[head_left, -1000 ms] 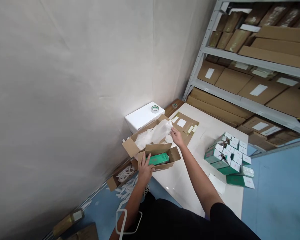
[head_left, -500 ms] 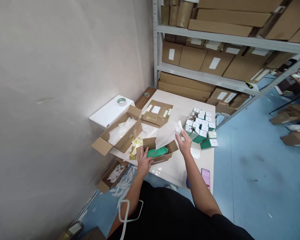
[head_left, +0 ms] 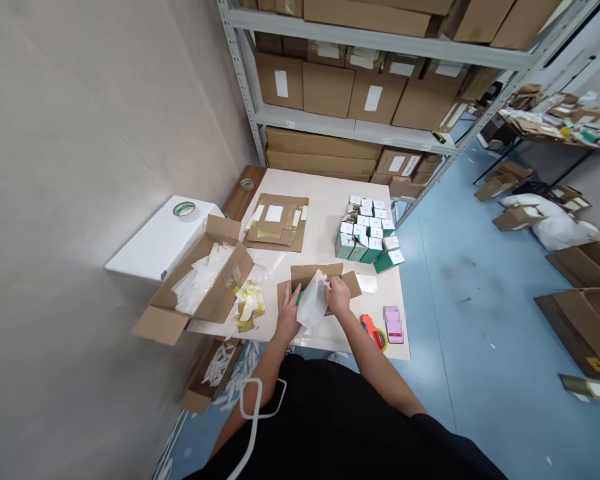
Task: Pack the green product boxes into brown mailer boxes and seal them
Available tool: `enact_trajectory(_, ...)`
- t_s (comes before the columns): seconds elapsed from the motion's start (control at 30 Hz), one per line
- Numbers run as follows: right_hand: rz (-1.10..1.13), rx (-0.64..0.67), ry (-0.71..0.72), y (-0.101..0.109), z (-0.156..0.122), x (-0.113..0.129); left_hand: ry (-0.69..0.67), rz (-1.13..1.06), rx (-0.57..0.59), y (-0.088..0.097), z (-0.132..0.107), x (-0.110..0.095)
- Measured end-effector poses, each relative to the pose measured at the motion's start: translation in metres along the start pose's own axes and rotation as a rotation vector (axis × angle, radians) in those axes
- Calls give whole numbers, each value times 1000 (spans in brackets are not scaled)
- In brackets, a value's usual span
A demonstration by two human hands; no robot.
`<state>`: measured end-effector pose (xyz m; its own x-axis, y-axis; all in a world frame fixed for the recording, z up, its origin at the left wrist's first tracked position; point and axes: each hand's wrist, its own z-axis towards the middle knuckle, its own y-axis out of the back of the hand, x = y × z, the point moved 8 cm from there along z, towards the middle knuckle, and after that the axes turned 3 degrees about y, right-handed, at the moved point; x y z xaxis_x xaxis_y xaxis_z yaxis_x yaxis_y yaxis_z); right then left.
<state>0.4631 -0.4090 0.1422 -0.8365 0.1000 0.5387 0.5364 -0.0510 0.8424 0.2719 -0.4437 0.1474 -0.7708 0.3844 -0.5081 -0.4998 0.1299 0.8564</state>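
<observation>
Table [head_left: 325, 207]: green-and-white boxes [head_left: 370, 231] beyond your right hand [head_left: 338, 295], yellow tape scraps [head_left: 251, 301] left of the open carton [head_left: 353, 285]
In the way: white sheet [head_left: 313, 304] across the carton's opening, leaving green box [head_left: 300, 297] inside partly visible
Sheet: thin, translucent, narrow-topped
Right hand: pinching the sheet
Left hand [head_left: 287, 319]: your fingers spread on the carton's left end

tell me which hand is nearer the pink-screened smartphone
Right. The right hand is left of the smartphone, over the small open carton, holding a translucent white sheet; the left hand is farther away, at the carton's left end.
</observation>
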Motion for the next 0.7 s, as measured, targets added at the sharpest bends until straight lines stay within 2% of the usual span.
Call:
enact_trajectory(0.13,-144,298,4,-32,9,8,-11,-79,60,-10,13,21)
enact_trajectory(0.2,-142,368,-40,-39,10,6,-3,-143,80,-19,19,35)
enact_trajectory(0.27,-110,332,-83,-39,11,2,9,-206,93,-31,26,50)
enact_trajectory(0.37,-76,175,-123,-32,9,-9,12,-275,126,-54,36,69)
enact_trajectory(0.5,-21,24,-188,-29,-7,-29,-20,-307,204,-85,51,80)
enact_trajectory(0.6,79,21,-160,-39,-25,-31,-83,-267,304,-105,56,79)
enact_trajectory(0.7,224,86,-30,-57,-42,-15,-59,-251,329,-114,57,86)
